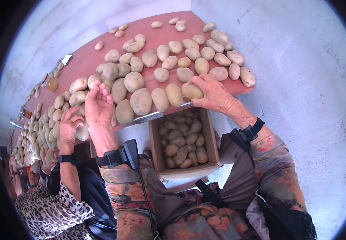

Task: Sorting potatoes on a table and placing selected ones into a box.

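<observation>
My right hand has its fingers around a potato at the front edge of the red tabletop. That potato ends a front row of potatoes, with another potato close on its left. My left hand is raised over the pile, its palm turned up and fingers loosely curled, with nothing visible in it. Nearest to it are a potato at the table edge and several more behind. Under the table edge, between my knees, stands a cardboard box with many potatoes in it.
On my left, a co-worker's hand touches the potato pile. Further along are other people's hands. A jar and a white object stand toward the far side. A metal strip lies along the front edge. The wall is on the right.
</observation>
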Tool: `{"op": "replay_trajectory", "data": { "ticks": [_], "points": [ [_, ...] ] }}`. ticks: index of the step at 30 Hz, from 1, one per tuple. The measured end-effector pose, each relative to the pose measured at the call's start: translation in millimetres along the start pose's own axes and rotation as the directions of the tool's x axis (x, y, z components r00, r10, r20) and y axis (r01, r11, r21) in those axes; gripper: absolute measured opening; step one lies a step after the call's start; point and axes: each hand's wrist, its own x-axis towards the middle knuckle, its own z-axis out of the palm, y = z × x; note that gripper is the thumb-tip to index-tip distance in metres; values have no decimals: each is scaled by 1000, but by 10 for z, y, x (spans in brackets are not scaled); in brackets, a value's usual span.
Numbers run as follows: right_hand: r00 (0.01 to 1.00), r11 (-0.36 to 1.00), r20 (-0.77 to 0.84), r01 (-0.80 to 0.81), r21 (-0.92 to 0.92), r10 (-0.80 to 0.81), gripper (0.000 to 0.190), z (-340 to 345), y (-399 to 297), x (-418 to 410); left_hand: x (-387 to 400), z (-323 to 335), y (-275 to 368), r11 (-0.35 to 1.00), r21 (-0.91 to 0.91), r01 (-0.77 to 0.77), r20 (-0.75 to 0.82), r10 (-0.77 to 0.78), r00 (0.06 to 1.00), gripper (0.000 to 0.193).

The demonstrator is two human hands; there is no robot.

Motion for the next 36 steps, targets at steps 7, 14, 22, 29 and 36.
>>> {"op": "replay_trajectory", "data": {
  "ticks": [7, 14, 22, 29, 36],
  "points": [
    [994, 995, -83, 66, -77, -73, 50, 220, 20, 31, 44, -26, -3, 1000, -25, 5, 55, -3, 998, 20],
    [993, 966, 36, -121, 229, 116, 54, 168, 30, 16, 20, -48, 39, 999, -43, -5, 30, 6, 1000, 20],
    [997, 978, -5, -72, 198, 74, 56, 251, 35, 51, 15, -6, 24, 1000, -26, 1, 13, -1, 1000, 19],
    [977, 938, -40, -190, 292, 210, 58, 281, 81, 70, 14, 7, -20, 1000, -15, 6, 19, -6, 1000, 19],
    [970, 932, -67, -202, 302, 232, 60, 317, 61, 61, 12, 33, -16, 1000, 1, -5, 24, 5, 1000, 21]
  ]
}}
